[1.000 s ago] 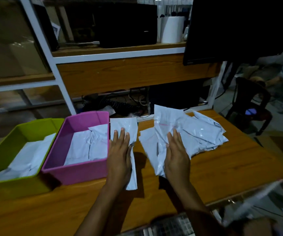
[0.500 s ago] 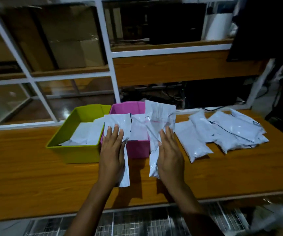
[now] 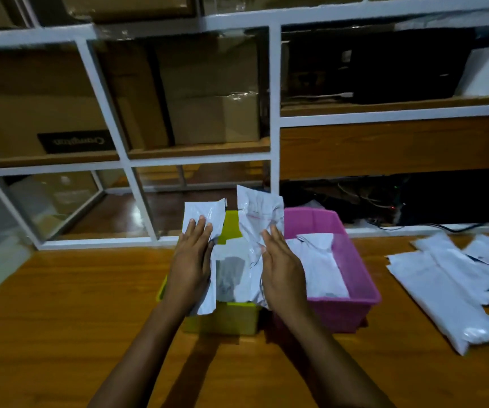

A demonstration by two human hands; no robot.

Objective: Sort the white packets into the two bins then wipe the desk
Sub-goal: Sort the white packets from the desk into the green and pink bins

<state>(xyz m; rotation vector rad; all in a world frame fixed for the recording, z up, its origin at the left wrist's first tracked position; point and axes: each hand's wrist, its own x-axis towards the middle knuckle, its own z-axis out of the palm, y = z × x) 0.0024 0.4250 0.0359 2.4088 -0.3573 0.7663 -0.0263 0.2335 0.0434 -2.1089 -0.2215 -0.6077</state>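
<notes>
- Head view, both hands up over the bins, each holding one packet.
- Left hand (image 3: pixel 191 260): holding a crinkled white plastic mailer packet (image 3: pixel 205 214) against the palm, fingers flat on its back; the packet sticks up past the fingertips and hangs below the wrist side.
- Right hand (image 3: pixel 283 266): holding a second glossy white plastic packet with a faint pink line (image 3: pixel 259 213), flat-palm hold, the packet rising just left of the fingertips.
- Lime-green rectangular plastic bin (image 3: pixel 231 319): directly under and between both hands, white packets already inside.
- Pink rectangular plastic bin (image 3: pixel 355 301): just right of the right hand, touching or nearly touching the green bin, packets inside too.
- Loose heap of flat white packets (image 3: pixel 449 290): well to the right of the right hand on the wooden tabletop (image 3: pixel 75 319), unsorted.
- Risk: flat-palm holds look weak, so a slick packet could slide out and land on the tabletop or in the wrong bin.
- Risk: the right hand sits over the seam between the bins, so a release here could drop its packet into green when pink is meant, or leave it draped over both rims.
- Risk: dim light makes any labels hard to read, so a missort is likely.
- Wiping not started; no cloth in view.
</notes>
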